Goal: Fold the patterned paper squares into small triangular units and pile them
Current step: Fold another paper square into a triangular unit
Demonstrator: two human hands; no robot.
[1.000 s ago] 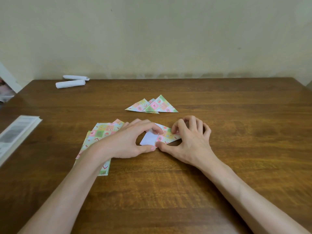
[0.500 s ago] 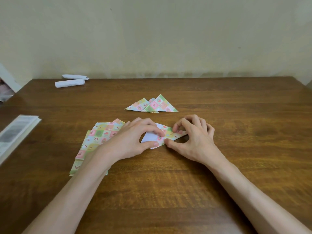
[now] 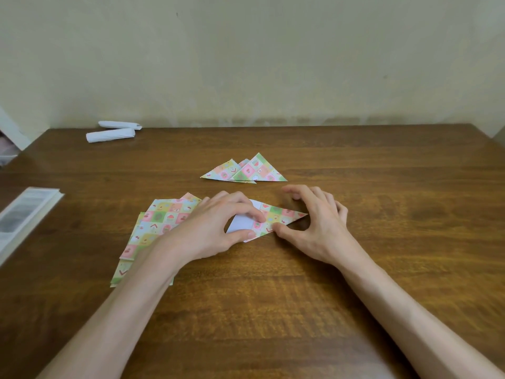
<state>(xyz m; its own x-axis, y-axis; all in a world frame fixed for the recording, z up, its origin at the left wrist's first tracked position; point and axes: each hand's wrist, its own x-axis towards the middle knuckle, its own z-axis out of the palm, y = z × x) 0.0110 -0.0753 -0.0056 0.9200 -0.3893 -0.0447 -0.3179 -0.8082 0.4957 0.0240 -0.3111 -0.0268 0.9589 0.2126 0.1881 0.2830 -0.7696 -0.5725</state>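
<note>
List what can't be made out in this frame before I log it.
Half-folded sheet, head view: the left hand covers its left part, hiding the folds there.
Stack of flat squares: the left forearm covers its near right side; count unclear.
Pile of folded triangles: overlap hides the count.
Booklet: cut by the left frame edge, print blurred.
White rolls: too small to identify.

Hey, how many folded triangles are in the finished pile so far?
3 show: the left triangle, a middle tip peeking between, and the right triangle in front. Overlap may hide more.
</note>
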